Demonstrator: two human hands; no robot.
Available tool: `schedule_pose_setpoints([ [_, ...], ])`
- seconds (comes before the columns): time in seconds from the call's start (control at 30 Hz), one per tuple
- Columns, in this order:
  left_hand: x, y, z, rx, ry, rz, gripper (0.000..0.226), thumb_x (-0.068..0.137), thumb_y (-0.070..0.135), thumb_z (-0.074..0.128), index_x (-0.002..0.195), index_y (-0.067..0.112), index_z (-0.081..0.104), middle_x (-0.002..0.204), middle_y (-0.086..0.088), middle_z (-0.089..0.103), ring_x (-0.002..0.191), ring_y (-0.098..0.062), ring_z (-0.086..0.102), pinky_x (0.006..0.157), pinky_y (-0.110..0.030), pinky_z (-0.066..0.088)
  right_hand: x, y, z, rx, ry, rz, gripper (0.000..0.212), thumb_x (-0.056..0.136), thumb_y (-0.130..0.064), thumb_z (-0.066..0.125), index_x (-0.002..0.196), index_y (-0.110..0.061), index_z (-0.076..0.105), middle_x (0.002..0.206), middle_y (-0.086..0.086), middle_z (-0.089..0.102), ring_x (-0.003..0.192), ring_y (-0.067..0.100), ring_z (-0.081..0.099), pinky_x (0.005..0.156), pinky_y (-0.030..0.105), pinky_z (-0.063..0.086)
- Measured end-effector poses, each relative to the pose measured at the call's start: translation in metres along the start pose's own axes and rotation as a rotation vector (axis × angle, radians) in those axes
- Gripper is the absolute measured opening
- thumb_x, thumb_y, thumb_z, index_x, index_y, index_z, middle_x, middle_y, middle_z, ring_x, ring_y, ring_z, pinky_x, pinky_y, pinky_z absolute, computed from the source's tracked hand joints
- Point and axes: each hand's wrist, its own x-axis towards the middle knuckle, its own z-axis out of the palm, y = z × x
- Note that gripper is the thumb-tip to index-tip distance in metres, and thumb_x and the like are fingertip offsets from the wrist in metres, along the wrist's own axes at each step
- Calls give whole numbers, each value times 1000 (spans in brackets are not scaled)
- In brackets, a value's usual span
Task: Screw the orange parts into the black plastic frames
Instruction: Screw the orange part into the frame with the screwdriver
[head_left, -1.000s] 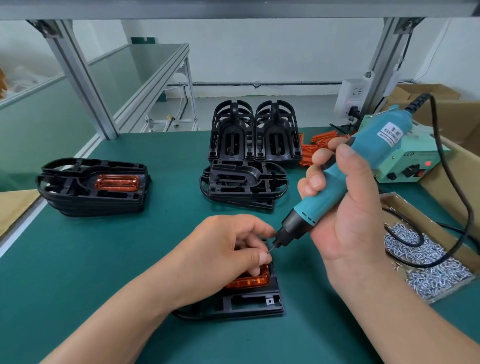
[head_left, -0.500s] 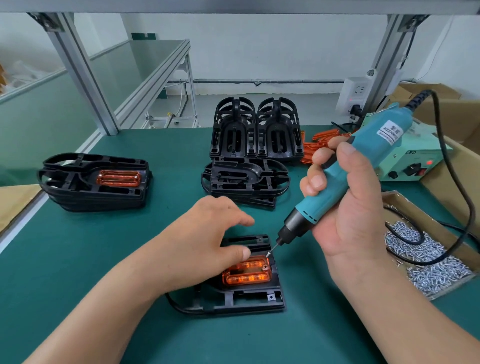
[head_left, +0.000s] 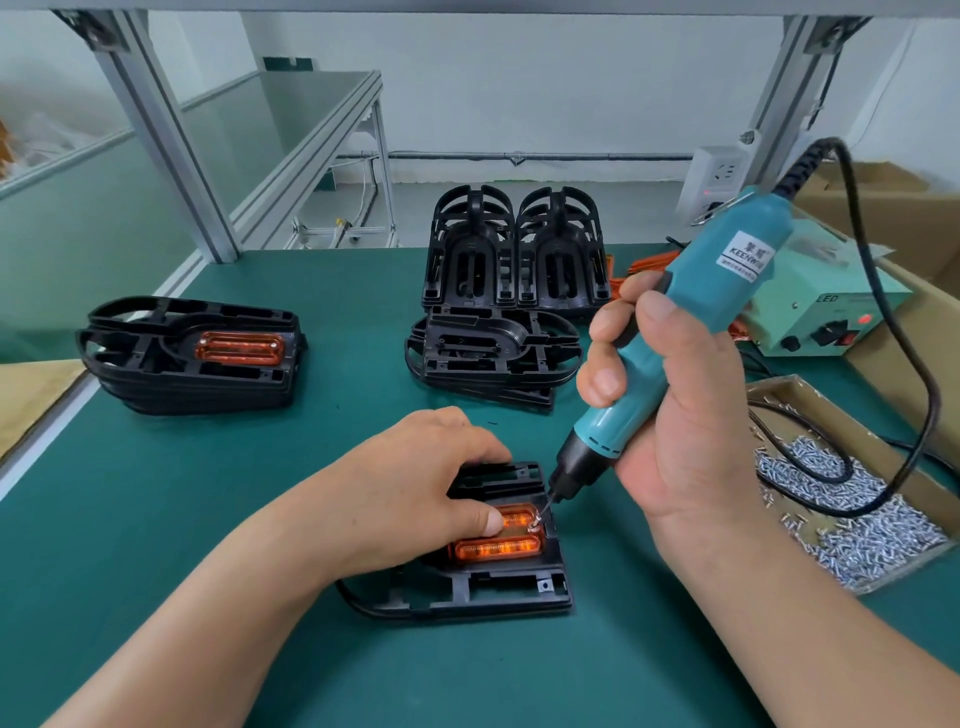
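A black plastic frame (head_left: 498, 592) lies flat on the green mat in front of me, with an orange part (head_left: 498, 548) seated in it. My left hand (head_left: 415, 483) rests on the frame, its thumb pressing down on the orange part's upper left. My right hand (head_left: 675, 415) grips a teal electric screwdriver (head_left: 717, 280), tilted, with its bit on a screw (head_left: 534, 526) at the orange part's upper right corner.
At the left sits a stack of frames (head_left: 187, 384) topped by a fitted orange part (head_left: 240, 348). Empty frames (head_left: 493, 358) are piled mid-table, with more upright ones (head_left: 514, 249) behind. Loose orange parts (head_left: 644, 265), a green power unit (head_left: 815, 317) and a box of screws (head_left: 857, 519) are at the right.
My left hand let go of the screw at the bit and flattened onto the frame, thumb on the orange part. The screwdriver tip dropped onto the part's upper right corner.
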Motion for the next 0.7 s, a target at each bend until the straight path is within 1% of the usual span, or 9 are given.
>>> schedule_pose_setpoints([
  [0.1,1,1,-1,-2,-6,-5,49,88,54,72,133,46,57,111,24,51,113,4,45,101,-27,43,-1,0,3,-2,-27,-3,11,94,-20,64,104,-16,62,86,6,65,54,16,52,54,25,45],
  [0.2,1,2,-1,-25,-9,-11,45,88,53,73,130,46,59,110,23,52,112,3,47,99,-28,45,-2,-1,7,-38,-69,-12,12,93,-22,64,104,-16,63,85,6,66,52,16,52,54,26,44],
  [0.33,0,3,-1,-46,-6,-10,39,87,49,75,124,45,62,106,20,53,107,4,49,97,-28,46,-3,-3,12,-110,-163,-36,11,94,-21,63,104,-16,65,86,6,68,51,18,53,54,28,45],
  [0.43,1,5,-2,-74,-8,-26,38,86,47,77,122,45,63,106,18,54,106,2,50,98,-31,47,-4,-4,16,-152,-251,-43,16,96,-20,66,110,-13,63,88,8,68,52,20,56,54,29,46],
  [0.5,0,6,-2,-105,-5,-44,41,86,44,79,123,44,63,110,17,56,108,0,53,100,-34,47,-5,-3,19,-170,-306,-43,20,97,-20,70,113,-11,62,89,9,69,54,20,58,56,28,48],
  [0.6,0,8,-3,-130,-10,-53,44,86,41,80,126,43,62,116,16,58,115,-3,54,104,-36,47,-7,-3,22,-194,-363,-42,17,98,-17,65,114,-13,64,90,8,69,55,20,58,58,27,49],
  [0.7,0,9,-3,-137,-19,-73,45,86,42,80,127,43,61,119,16,57,117,-4,54,105,-36,47,-8,-3,23,-196,-377,-33,16,98,-17,65,114,-15,64,89,7,68,55,19,58,60,26,50],
])
